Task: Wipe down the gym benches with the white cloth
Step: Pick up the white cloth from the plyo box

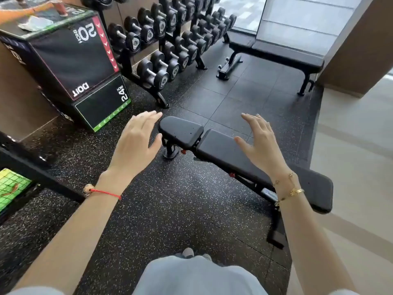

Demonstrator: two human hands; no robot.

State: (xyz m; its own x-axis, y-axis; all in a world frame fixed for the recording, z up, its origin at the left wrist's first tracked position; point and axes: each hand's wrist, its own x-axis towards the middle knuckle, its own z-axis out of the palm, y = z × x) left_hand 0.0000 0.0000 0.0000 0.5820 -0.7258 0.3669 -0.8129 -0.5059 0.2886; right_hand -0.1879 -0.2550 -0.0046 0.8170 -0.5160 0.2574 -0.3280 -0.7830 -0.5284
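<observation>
A black padded gym bench [225, 150] stands on the rubber floor in front of me, its small seat pad toward the dumbbell rack. My left hand [136, 139] hovers in the air left of the seat pad with straight fingers and holds nothing. My right hand [260, 139] hovers over the long back pad, fingers spread, also holding nothing. A second black bench [276, 54] stands at the back right by the window. A crumpled white cloth [35, 24] lies on top of the plyo box at the far left.
A black plyo box [70, 54] marked 20 and 24 inch stands at left. Another person's arm [25, 11] reaches over it. A dumbbell rack [170, 43] fills the back. A black frame bar [42, 175] crosses the lower left. Pale flooring [350, 167] lies at right.
</observation>
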